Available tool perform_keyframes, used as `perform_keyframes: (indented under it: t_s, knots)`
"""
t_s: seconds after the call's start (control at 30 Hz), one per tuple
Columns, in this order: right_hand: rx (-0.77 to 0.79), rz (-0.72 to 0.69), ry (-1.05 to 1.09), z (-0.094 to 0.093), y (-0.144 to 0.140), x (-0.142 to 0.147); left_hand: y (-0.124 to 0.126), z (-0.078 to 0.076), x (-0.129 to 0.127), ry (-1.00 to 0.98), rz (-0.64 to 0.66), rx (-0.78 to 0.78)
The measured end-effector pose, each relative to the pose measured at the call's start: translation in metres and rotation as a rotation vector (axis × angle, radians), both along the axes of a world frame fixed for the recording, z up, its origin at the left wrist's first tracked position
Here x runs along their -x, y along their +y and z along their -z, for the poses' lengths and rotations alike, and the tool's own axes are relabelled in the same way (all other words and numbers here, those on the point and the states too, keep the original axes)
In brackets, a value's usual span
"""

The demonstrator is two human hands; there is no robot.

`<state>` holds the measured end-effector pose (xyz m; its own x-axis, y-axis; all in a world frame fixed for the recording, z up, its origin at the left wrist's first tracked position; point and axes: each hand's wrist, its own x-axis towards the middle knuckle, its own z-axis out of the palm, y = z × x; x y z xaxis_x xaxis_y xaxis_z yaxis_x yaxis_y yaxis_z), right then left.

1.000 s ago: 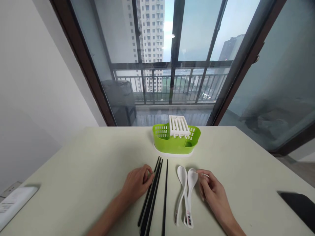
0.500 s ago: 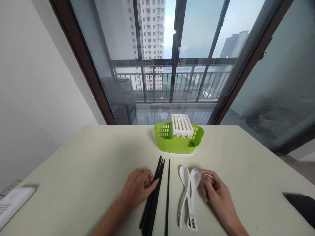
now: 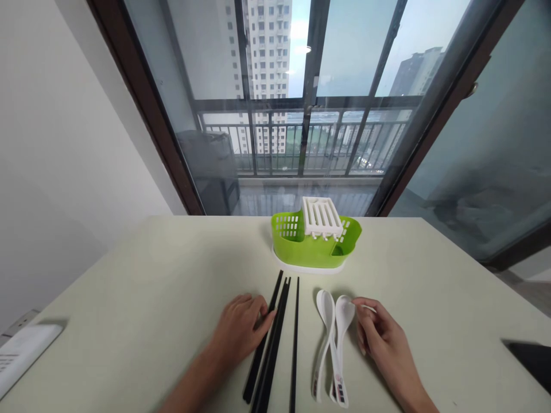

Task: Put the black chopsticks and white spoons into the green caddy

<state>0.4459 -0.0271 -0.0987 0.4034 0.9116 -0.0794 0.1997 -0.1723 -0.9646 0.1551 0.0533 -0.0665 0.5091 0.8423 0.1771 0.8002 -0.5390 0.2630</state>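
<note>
My left hand rests on the table with its fingers curled, the thumb and forefinger closed about the leftmost of the black chopsticks. Just to its right lie more black chopsticks, a narrow gap between them and the pinched ones. A single black chopstick lies apart, farther right. White spoons with printed handle ends lie crossed and overlapping beside it. My right hand is loosely curled at their right, its forefinger tip touching the bowl edge of the right spoon; I see nothing gripped in it.
A green holder with a white slotted rack stands on a white base at the table's back. A white object lies at the left edge, a black one at the right. Glass doors rise behind the table.
The chopsticks under my left hand have parted: the leftmost ones now sit a little away from the bunch. My right hand stays by the spoons. The view has shifted slightly.
</note>
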Motion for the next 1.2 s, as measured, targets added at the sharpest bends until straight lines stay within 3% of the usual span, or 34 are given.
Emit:
perform_keyframes:
  t_s: [0.4,0.57,0.77,1.2]
  knots:
    - [0.012,0.000,-0.012,-0.003,-0.002,-0.001,-0.003,-0.020,0.005,0.119,-0.075,-0.044]
    - [0.028,0.001,-0.026,-0.004,-0.004,-0.002,0.006,-0.027,0.019,0.201,-0.205,-0.016]
    - [0.022,-0.004,-0.044,-0.002,-0.004,-0.005,0.012,-0.018,0.029,0.354,-0.326,-0.102]
    - [0.019,0.023,-0.029,-0.003,-0.004,-0.005,0.003,-0.003,0.024,0.450,-0.384,-0.181]
